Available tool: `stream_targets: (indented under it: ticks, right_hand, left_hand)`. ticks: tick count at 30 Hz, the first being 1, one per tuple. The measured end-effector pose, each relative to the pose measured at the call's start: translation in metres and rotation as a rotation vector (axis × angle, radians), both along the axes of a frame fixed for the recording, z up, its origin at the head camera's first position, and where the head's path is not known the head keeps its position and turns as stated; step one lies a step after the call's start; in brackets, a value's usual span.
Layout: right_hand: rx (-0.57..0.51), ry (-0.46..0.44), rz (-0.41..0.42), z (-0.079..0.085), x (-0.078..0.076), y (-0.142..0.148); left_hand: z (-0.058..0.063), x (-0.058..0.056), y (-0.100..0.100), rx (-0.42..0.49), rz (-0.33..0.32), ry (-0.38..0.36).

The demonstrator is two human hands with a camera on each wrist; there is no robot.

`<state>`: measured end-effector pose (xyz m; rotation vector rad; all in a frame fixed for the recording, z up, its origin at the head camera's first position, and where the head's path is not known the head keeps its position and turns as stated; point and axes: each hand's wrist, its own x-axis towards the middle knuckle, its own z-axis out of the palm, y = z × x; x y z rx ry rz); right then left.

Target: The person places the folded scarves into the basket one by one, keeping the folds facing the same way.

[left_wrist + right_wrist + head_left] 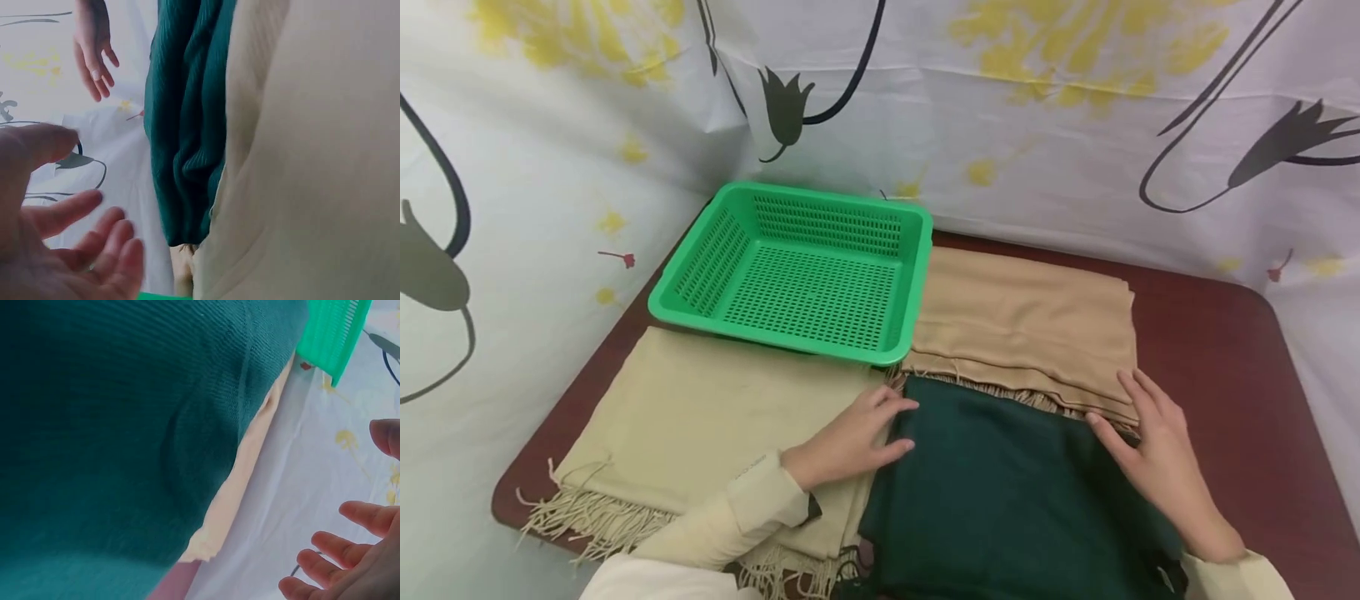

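Note:
A dark green folded cloth [992,492] lies at the front middle of the table. Over its left edge is my left hand [857,437], fingers and thumb spread apart with nothing between them. At the cloth's far right corner my right hand [1165,467] hovers, its thumb and fingers loosely extended and holding nothing. Left of the green cloth lies a cream fringed shawl [715,417], partly covered by my left forearm. Behind the green one a tan folded shawl [1022,317] shows its fringe along the near side. Both wrist views show the green cloth [187,125] [125,437] beside relaxed fingers.
A green plastic basket [812,292] with slotted walls stands at the back left, overlapping the cream and tan shawls in the head view. The dark red table [1217,358] has rounded corners. White patterned fabric [1037,125] hangs behind and at both sides.

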<state>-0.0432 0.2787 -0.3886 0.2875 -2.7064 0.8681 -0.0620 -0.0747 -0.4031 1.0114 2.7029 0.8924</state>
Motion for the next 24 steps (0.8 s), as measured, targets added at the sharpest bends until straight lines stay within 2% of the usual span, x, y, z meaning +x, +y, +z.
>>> stream_targets:
  ticks: [4, 9, 17, 20, 24]
  right_hand:
    - [0.024, -0.021, -0.050, 0.003, 0.014, 0.013]
    - [0.033, -0.053, -0.094, 0.004, 0.030, 0.028]
    - [0.049, -0.075, -0.118, -0.004, 0.047, 0.034]
    - [0.077, -0.132, -0.149, -0.009, 0.053, 0.038]
    - [0.162, -0.253, -0.203, -0.019, 0.056, 0.045]
  left_hand:
    - [-0.007, 0.005, 0.007, -0.085, -0.022, -0.099]
    - [-0.014, 0.010, 0.012, -0.126, -0.041, -0.211]
    - [-0.019, 0.010, 0.016, -0.125, -0.029, -0.268]
    - [-0.024, 0.011, 0.016, -0.107, -0.015, -0.325]
    - [-0.030, 0.013, 0.014, -0.070, 0.010, -0.413]
